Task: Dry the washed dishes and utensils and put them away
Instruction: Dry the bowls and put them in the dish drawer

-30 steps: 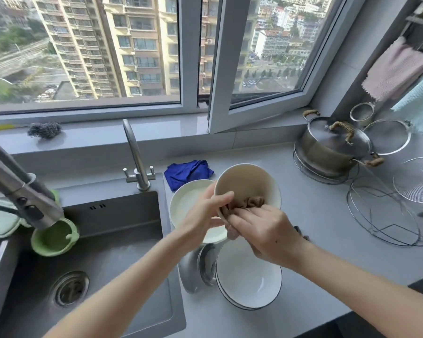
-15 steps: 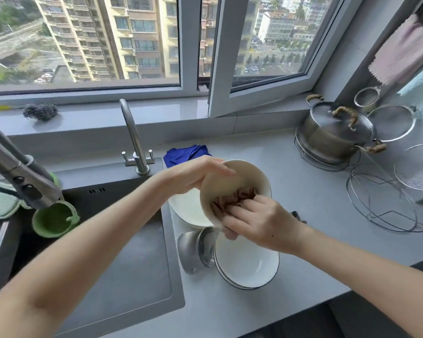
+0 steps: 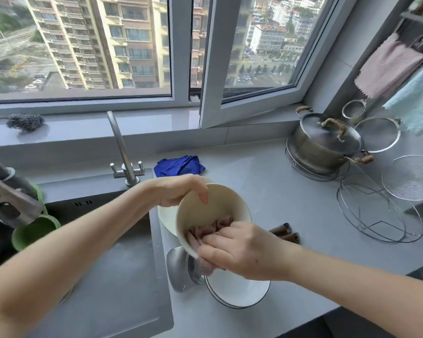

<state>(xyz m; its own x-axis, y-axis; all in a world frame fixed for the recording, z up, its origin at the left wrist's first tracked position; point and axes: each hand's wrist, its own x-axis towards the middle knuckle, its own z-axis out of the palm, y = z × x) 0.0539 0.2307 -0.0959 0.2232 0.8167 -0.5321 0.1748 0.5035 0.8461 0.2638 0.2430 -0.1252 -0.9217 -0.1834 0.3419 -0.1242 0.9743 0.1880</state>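
Observation:
My left hand grips the far rim of a cream bowl, tilted toward me above the counter. Inside the bowl, my right hand presses a bunched pinkish-brown cloth against the near wall and over the rim. Below the bowl lie a white plate, a white bowl with a dark rim and two small steel bowls on their sides. Two brown utensil handles stick out behind my right hand.
A grey sink with a steel tap lies to the left, a green cup at its edge. A blue rag sits behind. At right stand a lidded steel pot, wire racks and strainers.
The bowl has tipped and turned in my left hand, whose grip shifted to the top rim. My right hand has slid the cloth down toward the near rim.

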